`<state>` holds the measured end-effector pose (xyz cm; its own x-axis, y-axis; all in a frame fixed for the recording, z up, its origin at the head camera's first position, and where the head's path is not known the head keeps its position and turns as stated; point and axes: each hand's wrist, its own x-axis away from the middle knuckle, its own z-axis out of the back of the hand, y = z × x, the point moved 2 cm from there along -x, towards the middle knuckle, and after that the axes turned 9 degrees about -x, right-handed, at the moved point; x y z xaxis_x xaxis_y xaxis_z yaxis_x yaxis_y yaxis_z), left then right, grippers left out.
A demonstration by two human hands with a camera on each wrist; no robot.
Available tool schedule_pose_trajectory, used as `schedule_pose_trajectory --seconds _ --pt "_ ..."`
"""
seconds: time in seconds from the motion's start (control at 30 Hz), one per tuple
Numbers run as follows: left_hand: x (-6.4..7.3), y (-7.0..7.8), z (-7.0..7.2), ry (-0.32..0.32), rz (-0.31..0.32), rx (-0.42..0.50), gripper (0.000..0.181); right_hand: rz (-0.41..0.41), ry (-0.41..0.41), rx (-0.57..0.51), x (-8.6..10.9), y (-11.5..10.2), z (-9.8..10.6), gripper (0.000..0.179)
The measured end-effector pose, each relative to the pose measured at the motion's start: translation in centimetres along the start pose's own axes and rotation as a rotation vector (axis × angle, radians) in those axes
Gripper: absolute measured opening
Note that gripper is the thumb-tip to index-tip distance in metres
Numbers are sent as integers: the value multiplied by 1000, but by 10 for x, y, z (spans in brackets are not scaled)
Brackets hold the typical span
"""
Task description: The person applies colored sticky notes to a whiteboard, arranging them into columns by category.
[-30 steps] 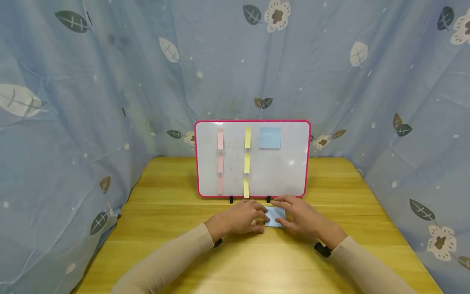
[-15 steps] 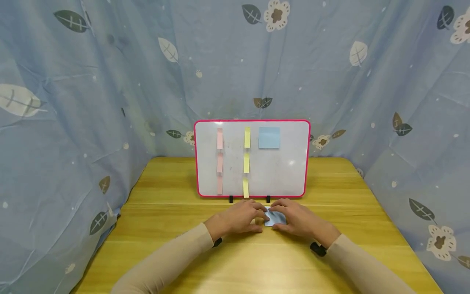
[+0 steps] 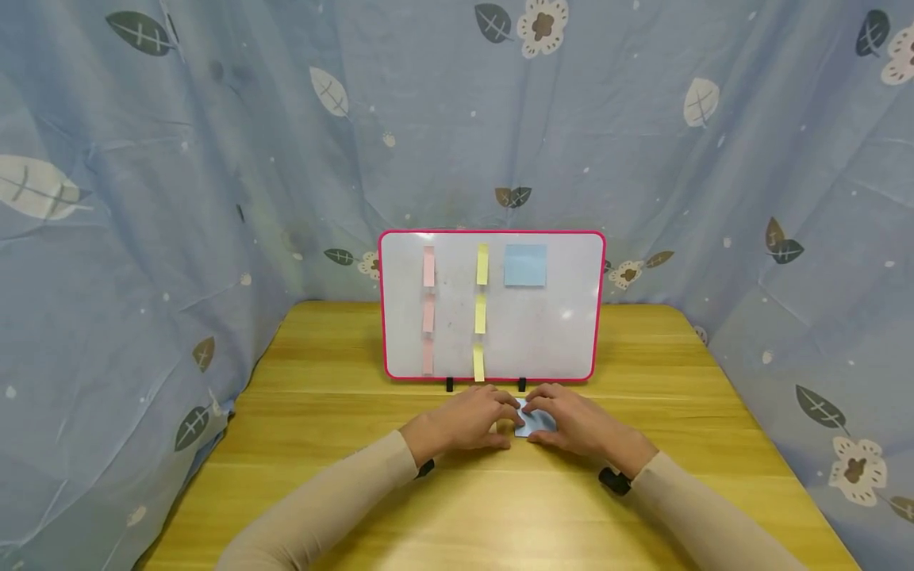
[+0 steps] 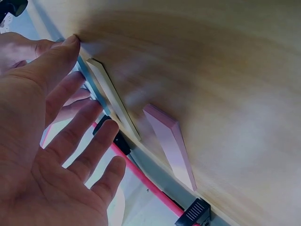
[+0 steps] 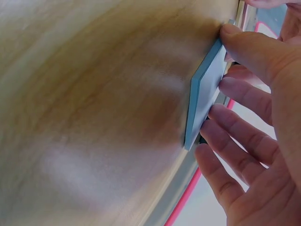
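A blue sticky note pad point(image 3: 537, 423) lies flat on the table below the whiteboard. My left hand point(image 3: 467, 418) rests at its left side, fingertips touching the pad and thumb apart from it. From the right, my right hand point(image 3: 584, 420) holds the pad, its thumb at the near edge and the other fingers bent over the top. The right wrist view shows the thumb point(image 5: 233, 32) at one corner of the pad point(image 5: 207, 87). Beneath my left hand lie a pale yellow pad point(image 4: 113, 96) and a pink pad point(image 4: 167, 141).
A pink-framed whiteboard point(image 3: 564, 333) stands upright behind the hands on black feet point(image 3: 450, 385). Pink strips point(image 3: 428, 313), yellow strips point(image 3: 481, 314) and a blue note point(image 3: 525, 265) are stuck on it. Patterned blue curtains point(image 3: 421, 119) surround the wooden table point(image 3: 321, 349).
My right hand has moved left over the blue pad, its fingertips now close to the left hand's. The left hand has stayed nearly still.
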<state>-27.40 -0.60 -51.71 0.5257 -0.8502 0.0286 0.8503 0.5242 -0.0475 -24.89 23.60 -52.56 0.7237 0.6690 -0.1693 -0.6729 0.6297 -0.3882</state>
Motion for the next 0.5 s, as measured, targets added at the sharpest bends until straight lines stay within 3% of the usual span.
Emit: schedule_pose_trajectory --seconds 0.3,0.5 --pt "0 0 1 0 0 15 41 -15 -23 -43 -1 1 2 30" --pt "-1 0 3 44 15 41 37 -23 -37 -87 -4 5 4 10"
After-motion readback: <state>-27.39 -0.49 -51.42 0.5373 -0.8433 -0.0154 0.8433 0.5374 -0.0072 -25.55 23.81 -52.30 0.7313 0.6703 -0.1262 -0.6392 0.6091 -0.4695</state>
